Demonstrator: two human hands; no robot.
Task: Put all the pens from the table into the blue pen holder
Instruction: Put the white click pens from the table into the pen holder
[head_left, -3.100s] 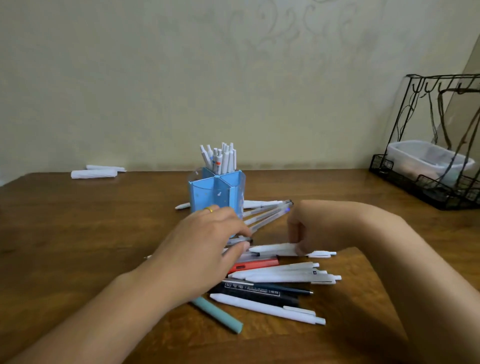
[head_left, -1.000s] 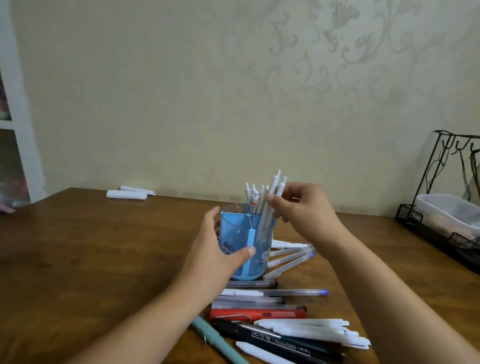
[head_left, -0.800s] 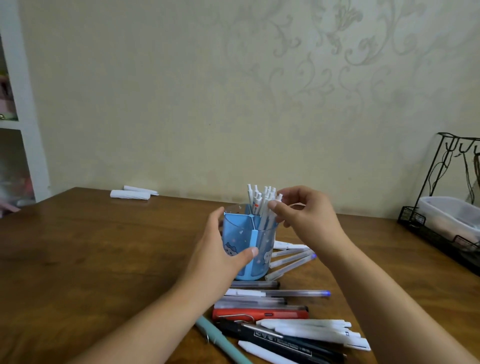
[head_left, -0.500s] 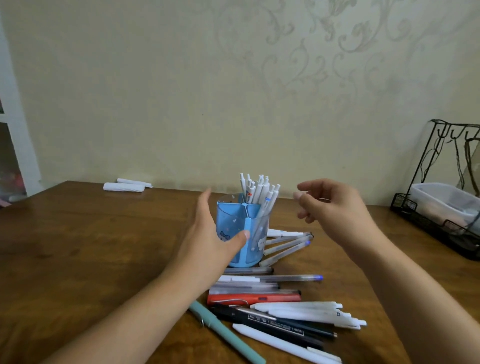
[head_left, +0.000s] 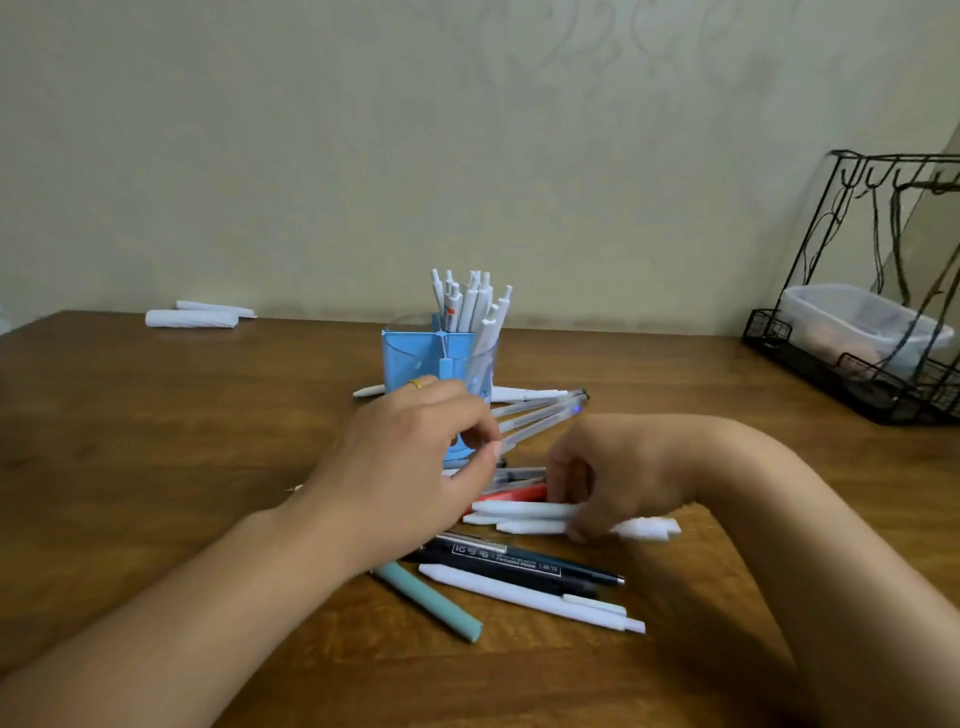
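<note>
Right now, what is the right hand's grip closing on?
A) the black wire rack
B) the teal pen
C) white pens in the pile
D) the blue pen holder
C: the right hand is curled down over the white pens lying in the pile on the table, well in front of the blue pen holder.
</note>
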